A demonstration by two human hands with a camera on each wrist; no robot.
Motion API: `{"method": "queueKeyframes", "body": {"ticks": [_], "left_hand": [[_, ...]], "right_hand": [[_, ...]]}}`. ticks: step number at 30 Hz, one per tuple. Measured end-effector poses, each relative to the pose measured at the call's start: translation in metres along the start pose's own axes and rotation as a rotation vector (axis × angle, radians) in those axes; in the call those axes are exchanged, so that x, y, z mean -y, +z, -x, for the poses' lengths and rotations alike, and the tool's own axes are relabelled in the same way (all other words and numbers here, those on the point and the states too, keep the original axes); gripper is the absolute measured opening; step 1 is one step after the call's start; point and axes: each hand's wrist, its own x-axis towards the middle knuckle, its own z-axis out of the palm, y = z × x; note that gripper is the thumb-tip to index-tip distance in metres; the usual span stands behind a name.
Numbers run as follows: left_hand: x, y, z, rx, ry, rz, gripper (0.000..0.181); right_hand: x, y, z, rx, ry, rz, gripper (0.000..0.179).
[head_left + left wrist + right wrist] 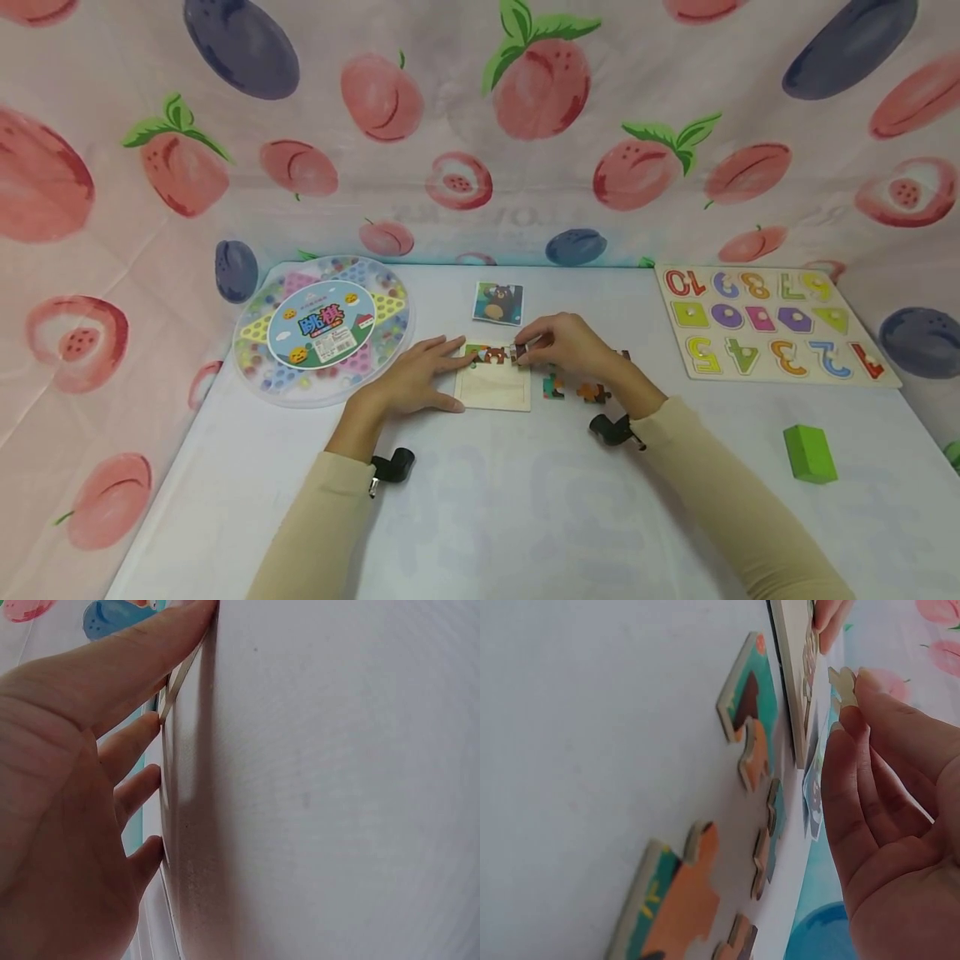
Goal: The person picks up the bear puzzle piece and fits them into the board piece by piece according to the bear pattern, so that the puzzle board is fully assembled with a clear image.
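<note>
A shallow wooden puzzle tray (495,393) lies on the table between the two hands. Joined jigsaw pieces (489,356) with part of a bear picture fill some of its top row. My left hand (408,379) is spread at the tray's left side, fingertips by the top row and thumb at the lower left corner. Thumb and fingers of my right hand (566,346) pinch a puzzle piece (843,686) over the tray's upper right corner. Loose puzzle pieces, among them a green one (552,387) and an orange one (593,392), lie right of the tray, some partly hidden by the right arm.
Behind the tray lies a bear picture card (498,303). A round Chinese checkers box (322,325) is at the left. To the right are a wooden number board (776,325) and a green block (810,454). Fruit-print cloth (457,108) hangs behind the table.
</note>
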Motion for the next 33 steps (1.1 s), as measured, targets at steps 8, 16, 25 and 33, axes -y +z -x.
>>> {"method": "queueKeyframes", "body": {"ticks": [8, 16, 25, 33], "left_hand": [[0.001, 0.001, 0.001, -0.003, 0.002, 0.009, 0.082], [0.002, 0.001, 0.000, -0.004, 0.005, -0.006, 0.082], [0.001, 0.001, -0.001, 0.000, 0.003, -0.010, 0.082], [-0.001, 0.000, 0.001, -0.001, -0.008, -0.010, 0.082]], "right_hand": [[0.000, 0.005, -0.004, 0.017, -0.011, 0.045, 0.029], [0.000, 0.010, -0.009, 0.003, 0.010, 0.082, 0.027], [-0.001, 0.014, -0.010, -0.010, 0.007, 0.080, 0.023], [0.003, 0.013, -0.009, -0.014, 0.044, 0.090, 0.026]]}}
